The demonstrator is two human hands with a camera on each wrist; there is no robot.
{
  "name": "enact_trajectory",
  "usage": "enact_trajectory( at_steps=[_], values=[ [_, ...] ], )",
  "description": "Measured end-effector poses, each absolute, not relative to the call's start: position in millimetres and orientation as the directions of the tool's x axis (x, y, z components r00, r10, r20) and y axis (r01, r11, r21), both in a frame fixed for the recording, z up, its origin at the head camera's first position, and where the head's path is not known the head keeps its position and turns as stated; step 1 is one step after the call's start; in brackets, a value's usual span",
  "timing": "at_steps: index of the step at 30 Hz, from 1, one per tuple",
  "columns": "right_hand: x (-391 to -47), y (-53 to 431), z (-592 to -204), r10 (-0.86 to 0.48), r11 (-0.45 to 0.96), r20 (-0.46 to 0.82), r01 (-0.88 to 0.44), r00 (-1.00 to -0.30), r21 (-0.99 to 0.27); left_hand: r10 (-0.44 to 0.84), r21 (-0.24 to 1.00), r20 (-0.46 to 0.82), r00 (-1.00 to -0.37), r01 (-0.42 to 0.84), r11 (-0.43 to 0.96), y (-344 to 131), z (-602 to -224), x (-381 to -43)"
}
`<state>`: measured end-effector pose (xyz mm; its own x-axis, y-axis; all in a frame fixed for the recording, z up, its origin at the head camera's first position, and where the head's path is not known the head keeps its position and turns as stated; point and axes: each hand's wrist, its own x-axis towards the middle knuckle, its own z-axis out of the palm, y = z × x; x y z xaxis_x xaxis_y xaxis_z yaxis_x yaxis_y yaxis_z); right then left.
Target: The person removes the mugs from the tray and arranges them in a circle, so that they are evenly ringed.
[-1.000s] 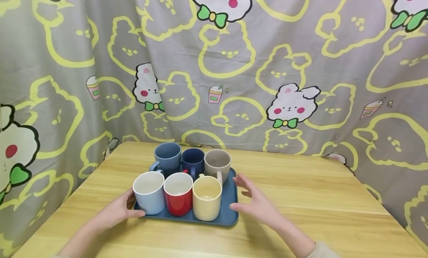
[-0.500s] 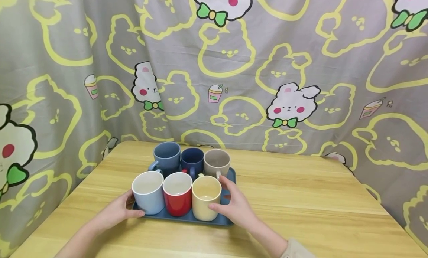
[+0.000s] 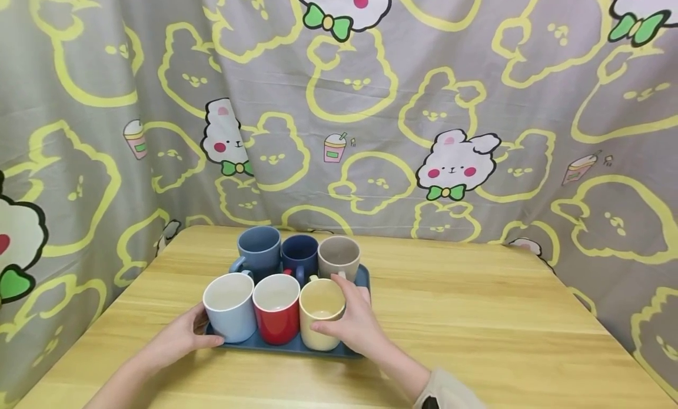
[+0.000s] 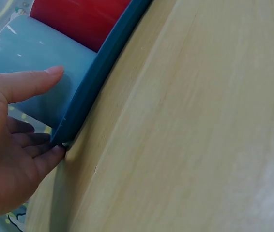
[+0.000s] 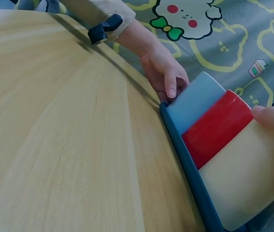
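A dark blue tray [image 3: 363, 275] bears two rows of mugs. In the front row are a light blue mug [image 3: 230, 315], a red mug [image 3: 276, 322] with a white inside, and a pale yellow mug [image 3: 313, 333]. My left hand [image 3: 179, 339] holds the tray's left corner; in the left wrist view its fingertips are at the tray's underside [image 4: 86, 96] and its thumb lies over the light blue mug. My right hand [image 3: 357, 328] grips the yellow mug from the right, thumb across its front. The other right fingers are partly hidden behind that mug.
Behind stand a mid-blue mug [image 3: 258, 251], a navy mug [image 3: 299, 249] and a taupe mug [image 3: 338, 257], close against the front row. The wooden table [image 3: 477, 315] reaches back to a patterned curtain [image 3: 381, 138].
My right hand has moved left, from beside the tray's right edge to around the yellow mug. The left hand keeps its place at the tray corner. The head view has shifted slightly.
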<state>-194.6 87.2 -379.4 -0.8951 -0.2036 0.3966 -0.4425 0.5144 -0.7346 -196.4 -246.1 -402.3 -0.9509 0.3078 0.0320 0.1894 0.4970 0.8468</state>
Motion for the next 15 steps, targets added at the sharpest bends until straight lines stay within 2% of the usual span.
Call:
enact_trajectory(
  at_steps=[5, 15],
  values=[
    [-196, 81, -380, -0.187, 0.581, 0.463, -0.477, -0.867, -0.659, 0.31, 0.849, 0.03, -0.95, 0.188, 0.494, -247, -403, -195],
    [-190, 73, -378, -0.147, 0.645, 0.534, -0.49, -0.832, -0.586, 0.313, 0.845, 0.047, -0.948, 0.205, 0.494, -247, -403, -196]
  ],
)
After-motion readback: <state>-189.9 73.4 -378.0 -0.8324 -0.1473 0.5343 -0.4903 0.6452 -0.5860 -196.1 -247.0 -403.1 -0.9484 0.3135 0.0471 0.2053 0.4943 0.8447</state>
